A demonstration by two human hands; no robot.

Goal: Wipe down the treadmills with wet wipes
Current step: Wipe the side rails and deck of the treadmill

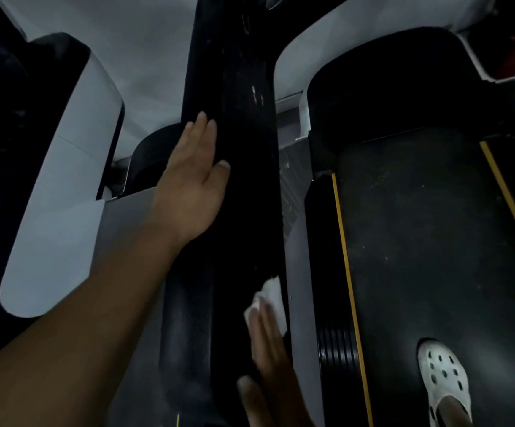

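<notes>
A: Head view, left hand?
B: Left hand (194,177) is laid flat against the black treadmill rail (250,204), fingers straight, nothing gripped.
A: Wipe?
B: Wet wipe (273,295) is pressed onto that rail, lower down, under the blurred right hand (268,359), fingers extended. A white clog (444,374) is seen on the belt (419,241).

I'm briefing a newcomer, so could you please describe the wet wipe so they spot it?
Start at the long black rail up the middle. Low on it, the right hand presses the wet wipe, the only white crumpled thing there.
</notes>
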